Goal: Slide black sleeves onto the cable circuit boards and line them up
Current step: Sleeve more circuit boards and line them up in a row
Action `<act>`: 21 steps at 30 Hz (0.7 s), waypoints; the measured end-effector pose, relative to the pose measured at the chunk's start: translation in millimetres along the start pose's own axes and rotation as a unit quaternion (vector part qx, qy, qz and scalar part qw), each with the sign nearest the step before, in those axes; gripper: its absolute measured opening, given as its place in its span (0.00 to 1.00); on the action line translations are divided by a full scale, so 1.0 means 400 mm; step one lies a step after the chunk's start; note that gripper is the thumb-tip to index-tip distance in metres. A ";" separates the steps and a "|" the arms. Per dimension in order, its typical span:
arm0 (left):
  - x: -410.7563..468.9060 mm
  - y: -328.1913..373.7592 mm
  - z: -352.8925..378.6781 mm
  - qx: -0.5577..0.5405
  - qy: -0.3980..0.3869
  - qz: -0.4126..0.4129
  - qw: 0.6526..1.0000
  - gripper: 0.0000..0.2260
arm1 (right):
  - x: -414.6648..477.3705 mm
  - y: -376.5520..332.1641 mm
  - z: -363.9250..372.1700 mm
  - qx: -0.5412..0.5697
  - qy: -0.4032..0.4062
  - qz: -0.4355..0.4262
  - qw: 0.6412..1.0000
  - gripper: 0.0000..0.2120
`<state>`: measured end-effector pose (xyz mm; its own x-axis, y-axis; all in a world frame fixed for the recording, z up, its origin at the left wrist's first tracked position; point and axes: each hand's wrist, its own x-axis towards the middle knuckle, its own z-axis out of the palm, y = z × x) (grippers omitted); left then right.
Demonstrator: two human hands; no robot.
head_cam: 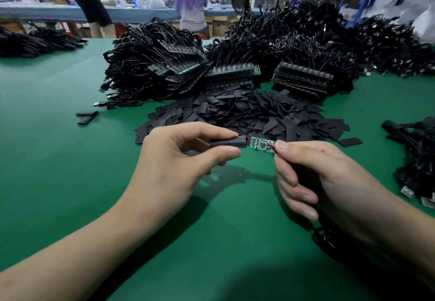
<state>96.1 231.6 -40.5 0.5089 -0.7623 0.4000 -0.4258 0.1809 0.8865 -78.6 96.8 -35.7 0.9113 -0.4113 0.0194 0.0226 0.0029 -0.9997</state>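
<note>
My left hand (183,157) pinches a black sleeve (229,142) between thumb and forefinger, its open mouth pointing right. My right hand (313,173) pinches the wire end of a small green circuit board (262,144), and the board's black cable (327,237) loops down under that hand. The board's left end touches the sleeve's mouth; most of the board is bare. Both are held above the green table (70,159).
A heap of loose black sleeves (247,114) lies just behind my hands. Behind it stand stacks of boards with cable bundles (230,74). More cables lie at the right edge (419,164), two sleeves (87,116) at the left. People stand far back.
</note>
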 end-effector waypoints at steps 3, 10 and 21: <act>0.000 0.002 -0.003 0.012 -0.004 0.001 1.000 0.11 | -0.001 -0.001 -0.001 0.003 -0.012 0.009 1.000 0.22; 0.005 0.003 -0.011 0.021 -0.033 0.017 0.999 0.11 | -0.002 -0.006 -0.004 0.004 -0.010 0.033 0.999 0.20; 0.012 -0.012 -0.017 0.054 -0.063 0.001 0.997 0.11 | 0.000 0.008 -0.009 -0.011 -0.046 0.048 0.998 0.21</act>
<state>105.5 231.2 -41.2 0.4130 -0.8348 0.3641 -0.5087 0.1202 0.8525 -80.0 93.3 -38.9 0.9430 -0.3241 -0.0758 -0.0744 0.0168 -0.9971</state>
